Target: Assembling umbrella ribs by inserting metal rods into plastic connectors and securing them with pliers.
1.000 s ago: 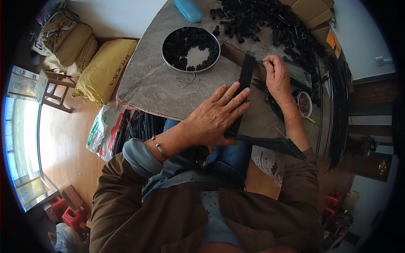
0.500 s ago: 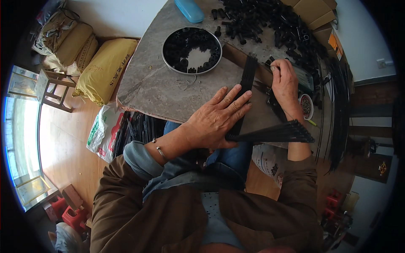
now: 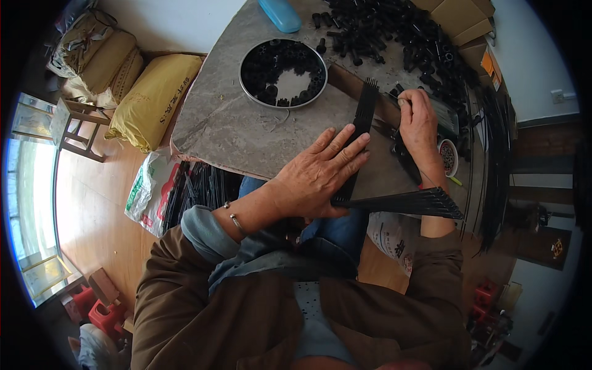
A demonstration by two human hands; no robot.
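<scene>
My left hand [image 3: 320, 169] lies flat with its fingers stretched across a row of thin black rods [image 3: 367, 98] on the table. Those rods run side by side past my fingertips. From under the heel of this hand, a fan of black rod lengths [image 3: 401, 204] sticks out to the right, over my right forearm. To the right of the rods' far ends, my right hand [image 3: 419, 126] is closed in a pinch; whatever its fingertips hold is too small to make out. A dark pointed tool, perhaps scissors or pliers [image 3: 404, 160], lies between the hands, partly covered.
A round metal bowl [image 3: 241, 79] of small black toothed parts stands on the grey table [image 3: 209, 123]. Black fittings [image 3: 425, 37] are heaped behind, beside a light-blue case [image 3: 280, 15]. A white cup [image 3: 455, 166] of small pieces is by my right wrist. Long black rods [image 3: 493, 166] lie far right.
The fan of rods has tipped slightly downward at its right end. My right hand has shifted a little to the right; my left hand stays on the rods.
</scene>
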